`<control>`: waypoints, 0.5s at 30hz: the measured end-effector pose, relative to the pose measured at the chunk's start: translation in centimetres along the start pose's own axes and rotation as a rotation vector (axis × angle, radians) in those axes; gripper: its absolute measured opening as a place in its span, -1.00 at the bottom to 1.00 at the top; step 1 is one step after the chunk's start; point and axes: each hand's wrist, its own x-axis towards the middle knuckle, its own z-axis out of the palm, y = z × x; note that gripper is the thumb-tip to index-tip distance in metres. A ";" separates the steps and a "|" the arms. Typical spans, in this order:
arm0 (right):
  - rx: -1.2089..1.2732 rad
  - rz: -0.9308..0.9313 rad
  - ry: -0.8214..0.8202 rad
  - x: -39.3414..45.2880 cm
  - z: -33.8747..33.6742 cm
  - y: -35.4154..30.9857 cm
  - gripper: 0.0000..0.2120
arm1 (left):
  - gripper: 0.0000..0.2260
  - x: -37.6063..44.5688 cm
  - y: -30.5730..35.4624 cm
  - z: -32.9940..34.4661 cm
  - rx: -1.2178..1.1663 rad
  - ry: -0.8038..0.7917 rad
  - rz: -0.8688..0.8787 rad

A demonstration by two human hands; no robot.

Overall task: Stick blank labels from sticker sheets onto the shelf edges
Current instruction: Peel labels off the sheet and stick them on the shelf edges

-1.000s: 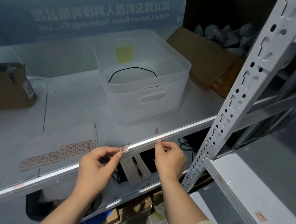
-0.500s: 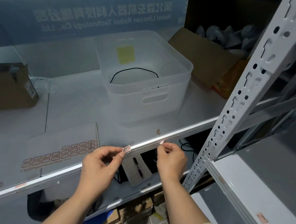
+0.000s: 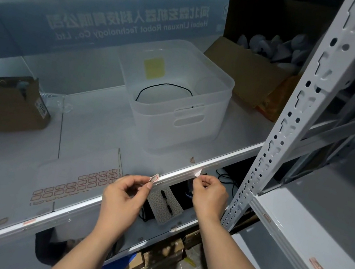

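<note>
Red-bordered label (image 3: 154, 178) pinched in left hand (image 3: 124, 198) beside shelf edge (image 3: 179, 174), poised for sticking; right hand (image 3: 208, 196) pinches another label (image 3: 198, 172) against it.

Both hands at shelf edge (image 3: 179, 174): left hand (image 3: 123, 197) pinches label (image 3: 154, 178); right hand (image 3: 208, 196) pinches sthg pale, prob. a label (image 3: 198, 172).

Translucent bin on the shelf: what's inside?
Inside the translucent bin a thin black cable loops across the floor. A yellow patch shows at the back wall; whether it sits inside or behind cannot be told. The near wall's frosted plastic blurs the front of the floor.
</note>
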 end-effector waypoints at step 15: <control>0.094 -0.007 -0.300 -3.3 -1.8 -2.3 -0.93 | -0.81 -1.0 1.1 -0.5 0.091 0.019 0.140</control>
